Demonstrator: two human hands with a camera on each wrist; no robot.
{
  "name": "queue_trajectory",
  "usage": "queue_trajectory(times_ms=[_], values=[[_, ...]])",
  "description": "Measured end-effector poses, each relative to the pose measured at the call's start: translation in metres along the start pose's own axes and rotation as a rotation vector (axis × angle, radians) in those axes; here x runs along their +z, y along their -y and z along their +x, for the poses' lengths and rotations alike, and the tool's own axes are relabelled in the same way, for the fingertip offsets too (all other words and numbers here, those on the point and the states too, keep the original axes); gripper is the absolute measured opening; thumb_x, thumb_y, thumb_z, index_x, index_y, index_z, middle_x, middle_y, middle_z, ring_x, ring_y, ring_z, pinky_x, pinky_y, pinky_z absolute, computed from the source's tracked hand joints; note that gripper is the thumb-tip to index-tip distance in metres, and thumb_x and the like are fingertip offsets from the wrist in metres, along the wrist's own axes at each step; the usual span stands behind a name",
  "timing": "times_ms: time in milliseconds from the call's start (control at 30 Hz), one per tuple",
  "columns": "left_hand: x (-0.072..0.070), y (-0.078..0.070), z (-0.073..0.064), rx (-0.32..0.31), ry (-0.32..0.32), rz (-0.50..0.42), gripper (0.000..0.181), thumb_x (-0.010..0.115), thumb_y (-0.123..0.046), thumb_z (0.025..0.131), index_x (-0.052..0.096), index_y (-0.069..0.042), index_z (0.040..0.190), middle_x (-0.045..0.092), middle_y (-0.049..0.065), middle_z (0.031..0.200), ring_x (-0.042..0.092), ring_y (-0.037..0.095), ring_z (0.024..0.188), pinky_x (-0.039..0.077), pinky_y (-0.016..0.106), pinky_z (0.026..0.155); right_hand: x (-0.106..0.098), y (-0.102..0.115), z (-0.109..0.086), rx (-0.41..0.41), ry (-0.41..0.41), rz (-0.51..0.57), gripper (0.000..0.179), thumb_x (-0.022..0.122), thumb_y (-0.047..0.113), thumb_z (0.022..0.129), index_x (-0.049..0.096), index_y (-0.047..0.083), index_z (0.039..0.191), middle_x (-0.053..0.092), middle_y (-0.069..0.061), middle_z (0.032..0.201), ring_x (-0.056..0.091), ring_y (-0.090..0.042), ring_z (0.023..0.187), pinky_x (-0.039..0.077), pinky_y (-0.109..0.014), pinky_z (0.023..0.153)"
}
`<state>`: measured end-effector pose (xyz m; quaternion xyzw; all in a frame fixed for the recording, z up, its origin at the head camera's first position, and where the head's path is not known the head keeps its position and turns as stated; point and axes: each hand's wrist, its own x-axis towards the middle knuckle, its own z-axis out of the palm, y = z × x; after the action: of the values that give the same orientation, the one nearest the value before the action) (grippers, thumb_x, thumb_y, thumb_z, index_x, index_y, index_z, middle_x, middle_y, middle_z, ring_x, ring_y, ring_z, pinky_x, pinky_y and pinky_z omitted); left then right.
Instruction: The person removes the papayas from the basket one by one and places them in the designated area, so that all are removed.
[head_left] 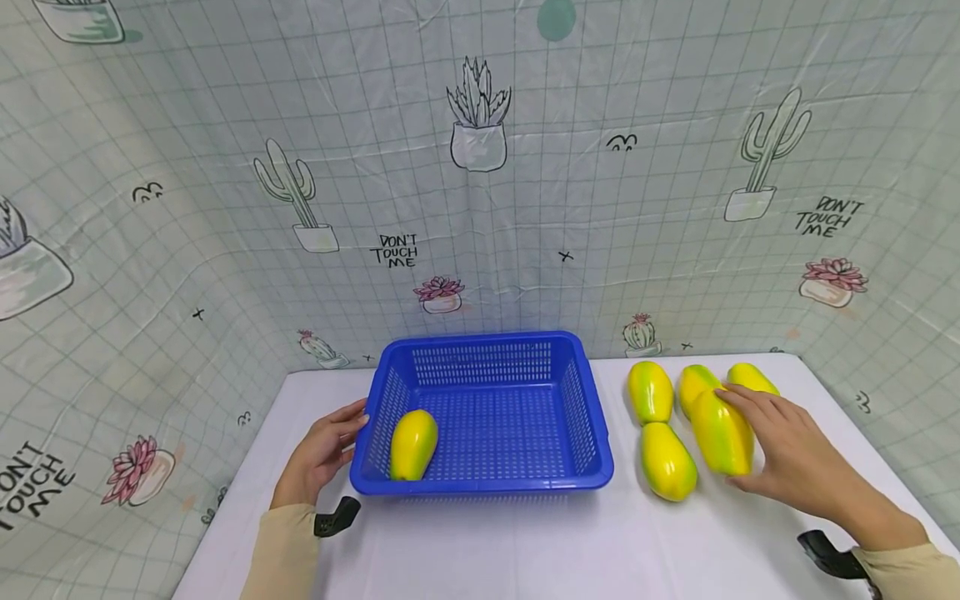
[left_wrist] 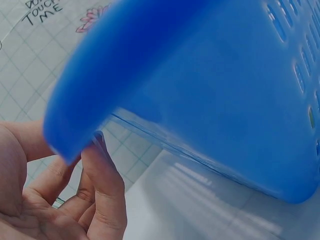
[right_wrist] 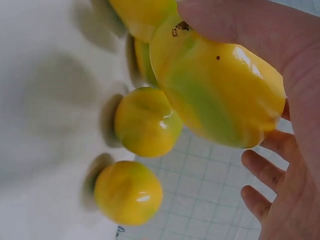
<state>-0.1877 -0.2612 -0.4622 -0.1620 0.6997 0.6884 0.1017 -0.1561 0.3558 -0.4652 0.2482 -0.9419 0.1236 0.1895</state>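
My right hand (head_left: 795, 450) grips a yellow-green papaya (head_left: 722, 433) between thumb and fingers. In the right wrist view this papaya (right_wrist: 215, 95) is lifted off the table, its dark-specked end by the thumb. A blue plastic basket (head_left: 487, 485) stands in the middle, and one papaya (head_left: 414, 443) lies inside at its left. At the basket's left side, my left hand (head_left: 326, 450) pinches the rim. The left wrist view shows thumb and fingers (left_wrist: 107, 185) at the underside of the basket's rim (left_wrist: 100, 85).
Right of the basket lie more papayas: one at the back (head_left: 650, 392), one nearer the front (head_left: 669, 461), and two behind the held one, one of them (head_left: 752, 377) at the far right. Patterned cloth (head_left: 525, 208) walls the white table (head_left: 540, 542) at back and sides.
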Motion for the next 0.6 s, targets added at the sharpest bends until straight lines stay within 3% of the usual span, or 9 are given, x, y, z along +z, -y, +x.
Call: queue_trajectory(times_ms=[333, 600], values=[[0.002, -0.002, -0.001, -0.008, -0.005, -0.016, 0.058, 0.058, -0.016, 0.109, 0.039, -0.005, 0.163, 0.059, 0.005, 0.143, 0.051, 0.023, 0.122, 0.054, 0.021, 0.086, 0.014, -0.011, -0.012, 0.013, 0.049, 0.036, 0.116, 0.106, 0.026, 0.049, 0.048, -0.003, 0.147, 0.052, -0.027, 0.144, 0.048, -0.049, 0.125, 0.039, -0.069, 0.093], [0.001, 0.0, -0.001, -0.004, -0.01, -0.024, 0.059, 0.059, -0.015, 0.108, 0.04, -0.004, 0.163, 0.065, -0.002, 0.13, 0.054, 0.021, 0.117, 0.054, 0.022, 0.085, 0.024, -0.014, -0.018, 0.072, 0.134, 0.074, 0.118, 0.106, 0.026, 0.052, 0.046, -0.001, 0.149, 0.05, -0.027, 0.148, 0.047, -0.051, 0.127, 0.039, -0.071, 0.097]])
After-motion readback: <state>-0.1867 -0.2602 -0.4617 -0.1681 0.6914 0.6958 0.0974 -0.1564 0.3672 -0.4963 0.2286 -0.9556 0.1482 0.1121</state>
